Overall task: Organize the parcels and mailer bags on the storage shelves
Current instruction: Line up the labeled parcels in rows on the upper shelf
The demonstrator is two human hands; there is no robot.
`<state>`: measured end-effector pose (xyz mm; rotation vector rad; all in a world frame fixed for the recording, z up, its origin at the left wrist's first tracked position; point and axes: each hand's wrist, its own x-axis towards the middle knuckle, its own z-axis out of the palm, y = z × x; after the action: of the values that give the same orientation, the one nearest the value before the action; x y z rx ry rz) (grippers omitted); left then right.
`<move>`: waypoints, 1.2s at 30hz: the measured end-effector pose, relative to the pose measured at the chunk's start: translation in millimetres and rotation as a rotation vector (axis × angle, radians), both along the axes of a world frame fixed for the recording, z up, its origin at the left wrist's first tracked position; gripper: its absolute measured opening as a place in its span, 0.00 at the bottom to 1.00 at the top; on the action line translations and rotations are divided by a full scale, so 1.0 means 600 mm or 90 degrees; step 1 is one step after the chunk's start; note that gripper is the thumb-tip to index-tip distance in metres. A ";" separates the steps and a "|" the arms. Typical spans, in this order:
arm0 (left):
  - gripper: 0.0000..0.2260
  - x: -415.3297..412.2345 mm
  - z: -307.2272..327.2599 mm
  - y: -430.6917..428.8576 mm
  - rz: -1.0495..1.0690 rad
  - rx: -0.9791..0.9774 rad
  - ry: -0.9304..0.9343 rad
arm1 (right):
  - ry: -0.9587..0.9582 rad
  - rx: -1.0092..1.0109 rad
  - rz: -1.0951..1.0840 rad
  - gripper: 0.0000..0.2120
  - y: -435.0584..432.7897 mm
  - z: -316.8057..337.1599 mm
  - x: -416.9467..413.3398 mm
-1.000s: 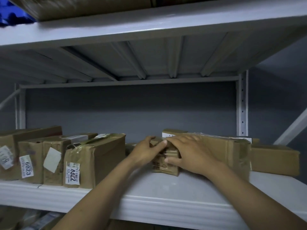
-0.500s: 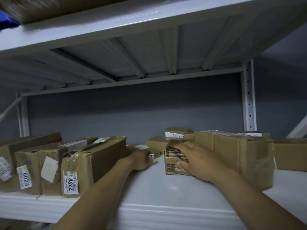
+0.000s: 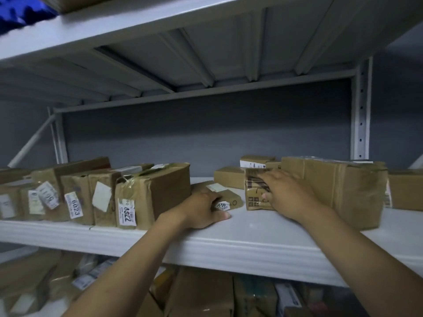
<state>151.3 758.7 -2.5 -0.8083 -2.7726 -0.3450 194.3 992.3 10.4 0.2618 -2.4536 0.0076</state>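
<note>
My left hand [image 3: 203, 208] grips the near end of a flat brown parcel [image 3: 231, 197] with white labels, lying on the white shelf [image 3: 251, 229]. My right hand [image 3: 286, 193] holds a small upright printed carton [image 3: 254, 193], fingers over its top and thumb on its front. That carton stands against a large taped box [image 3: 343, 191] on its right. A row of labelled brown parcels [image 3: 146, 197] fills the shelf's left side, the nearest marked AS22.
Small boxes [image 3: 229, 177] sit at the back of the shelf, and another carton [image 3: 405, 188] lies at far right. The upper shelf [image 3: 160, 21] hangs low overhead. Below, the lower level [image 3: 206, 294] is packed with parcels. A metal upright [image 3: 360, 110] stands at the back right.
My left hand left the small carton, moved left and took hold of the flat parcel. My right hand stays on the small carton beside the large box.
</note>
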 end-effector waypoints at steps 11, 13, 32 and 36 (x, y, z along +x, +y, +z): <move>0.45 0.118 -0.023 -0.057 -0.109 0.088 0.037 | -0.118 -0.240 0.226 0.16 -0.055 -0.026 0.066; 0.42 0.126 -0.030 -0.063 -0.128 0.104 0.080 | -0.201 -0.296 0.244 0.16 -0.060 -0.031 0.078; 0.12 0.166 -0.065 -0.036 -0.030 0.485 0.295 | -0.144 -0.521 0.373 0.21 -0.145 -0.003 0.096; 0.16 0.170 -0.059 -0.067 0.009 0.370 0.276 | -0.111 -0.363 0.353 0.21 -0.171 0.004 0.089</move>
<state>253.2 718.6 -37.8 -0.6200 -2.1082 -0.8137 247.5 889.9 12.6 0.6882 -2.3461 0.9809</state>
